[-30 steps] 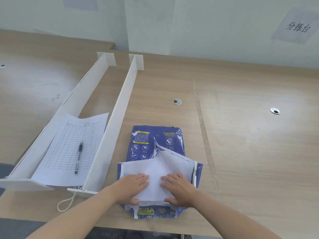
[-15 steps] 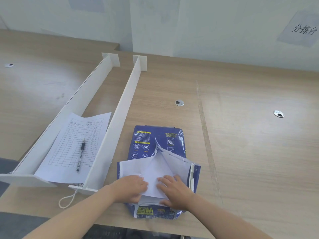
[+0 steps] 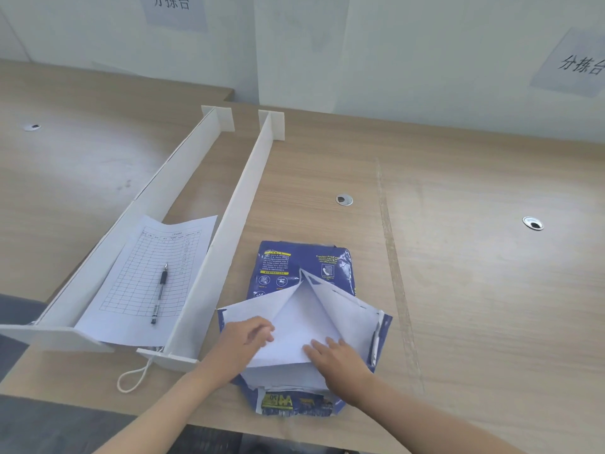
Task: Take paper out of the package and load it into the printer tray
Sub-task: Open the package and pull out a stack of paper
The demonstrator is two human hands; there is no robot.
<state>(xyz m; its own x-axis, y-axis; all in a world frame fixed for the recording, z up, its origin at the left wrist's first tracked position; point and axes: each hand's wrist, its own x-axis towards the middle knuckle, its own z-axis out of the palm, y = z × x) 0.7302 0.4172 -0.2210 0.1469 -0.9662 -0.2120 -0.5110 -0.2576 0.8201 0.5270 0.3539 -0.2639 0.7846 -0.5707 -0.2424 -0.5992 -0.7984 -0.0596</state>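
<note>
A blue paper package (image 3: 302, 262) lies near the front edge of the wooden desk, its near end torn open and its white flaps (image 3: 343, 306) folded back. A stack of white paper (image 3: 288, 335) shows inside, and its near edge is raised a little out of the wrapper. My left hand (image 3: 244, 342) curls around the stack's near left corner. On the near right corner my right hand (image 3: 339, 358) lies with its fingers on the top sheet. No printer or tray is in view.
Two long white foam-board dividers (image 3: 229, 224) run away from me on the left. Between them lies a printed form (image 3: 154, 276) with a pen (image 3: 160, 293) on it. A white cord loop (image 3: 134, 380) hangs by the desk's front edge. Cable grommets (image 3: 343, 200) sit farther back.
Both hands have slid toward the package's near end and closed on the stack's corners. The near edge of the paper now shows thicker, lifted from the wrapper.
</note>
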